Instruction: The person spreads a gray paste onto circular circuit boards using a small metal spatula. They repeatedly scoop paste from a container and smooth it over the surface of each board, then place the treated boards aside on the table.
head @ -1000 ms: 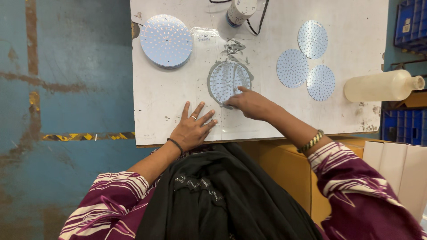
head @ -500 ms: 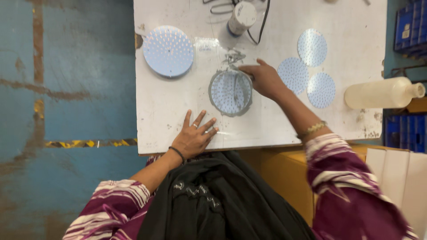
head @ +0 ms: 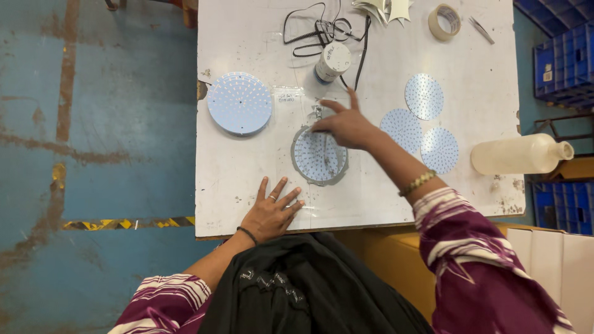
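Right hand (head: 346, 125) has slid up past the framed LED disc (head: 320, 156), fingers loosely spread, gripping nothing; left hand (head: 270, 212) flat on bench (head: 235, 179). Sleeve might snag those thin wires (head: 322, 117).

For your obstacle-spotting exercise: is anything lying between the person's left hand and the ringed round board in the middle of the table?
Nothing visible. The left hand lies flat near the table edge, and only bare tabletop separates it from the ringed board. The right hand rests at the board's far rim, not in between.
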